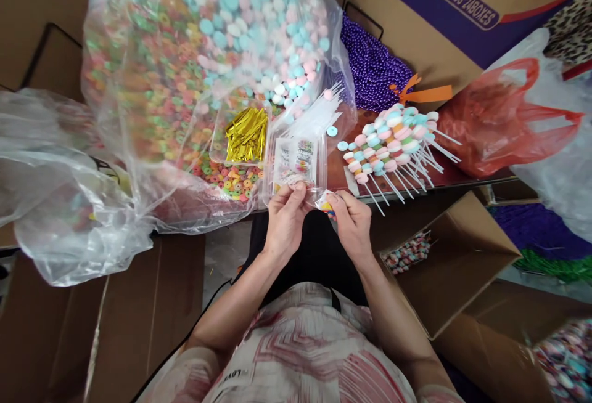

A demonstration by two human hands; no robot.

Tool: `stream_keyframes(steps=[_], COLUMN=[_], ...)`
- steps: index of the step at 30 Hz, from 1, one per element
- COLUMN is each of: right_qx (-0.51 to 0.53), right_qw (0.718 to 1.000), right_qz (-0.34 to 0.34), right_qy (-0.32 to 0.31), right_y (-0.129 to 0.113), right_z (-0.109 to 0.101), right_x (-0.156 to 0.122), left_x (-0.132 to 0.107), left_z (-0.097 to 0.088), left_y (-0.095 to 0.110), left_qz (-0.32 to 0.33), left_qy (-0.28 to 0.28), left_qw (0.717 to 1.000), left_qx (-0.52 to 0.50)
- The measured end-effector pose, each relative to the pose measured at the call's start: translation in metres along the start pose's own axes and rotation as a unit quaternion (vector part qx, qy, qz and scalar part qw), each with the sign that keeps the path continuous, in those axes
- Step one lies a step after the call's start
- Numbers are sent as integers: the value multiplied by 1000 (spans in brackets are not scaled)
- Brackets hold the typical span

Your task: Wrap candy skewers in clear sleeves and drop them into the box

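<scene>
My left hand [287,215] is closed, its fingers pinching the near edge of a small clear wrapper [296,184] by a clear tray of printed labels [298,156]. My right hand [352,221] is closed too, pinching a small colourful candy piece [326,206] in clear film. The two hands sit close together at the table's near edge. A heap of finished candy skewers [395,141] on white sticks lies just right of them. Loose white sticks [324,110] rest behind the label tray.
A big clear bag of ring candies and pastel discs [203,58] fills the left. Gold twist ties [247,135] sit in a clear tray. Purple beads [370,64], a red plastic bag [499,116], and an open cardboard box holding wrapped skewers [409,252] lie right.
</scene>
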State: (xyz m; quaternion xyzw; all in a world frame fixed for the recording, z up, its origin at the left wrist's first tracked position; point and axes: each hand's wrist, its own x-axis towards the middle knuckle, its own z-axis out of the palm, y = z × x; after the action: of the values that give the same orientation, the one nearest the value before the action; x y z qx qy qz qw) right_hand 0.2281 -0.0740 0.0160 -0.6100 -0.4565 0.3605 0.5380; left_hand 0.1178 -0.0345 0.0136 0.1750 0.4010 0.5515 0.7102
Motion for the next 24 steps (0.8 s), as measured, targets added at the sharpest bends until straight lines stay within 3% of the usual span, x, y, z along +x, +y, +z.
stream_keyframes(steps=[4,9,13,17,20,24], right_qx=[5,36,4,-97,-267,-449], right_qw=[999,997,998,992,950,873], right_qz=[14,20,7,-25,-83,-100], right_qy=[31,70,63,80,139,161], right_y=[7,7,1,10,27,53], right_z=[-2,7,9,-9,-37,-66], right_x=[0,1,1,3,7,15], left_x=[6,3,1,13,38,84], left_z=[-7,1,4,5,13,44], left_y=[0,-5,-6,3,17,30], left_qz=[22,33,48,71,100,188], left_qy=[-3,-1,3,-18,-65,-116], left_qw=[1000,999,999,996,983,917], left_qx=[-5,-19,4,53,137,332])
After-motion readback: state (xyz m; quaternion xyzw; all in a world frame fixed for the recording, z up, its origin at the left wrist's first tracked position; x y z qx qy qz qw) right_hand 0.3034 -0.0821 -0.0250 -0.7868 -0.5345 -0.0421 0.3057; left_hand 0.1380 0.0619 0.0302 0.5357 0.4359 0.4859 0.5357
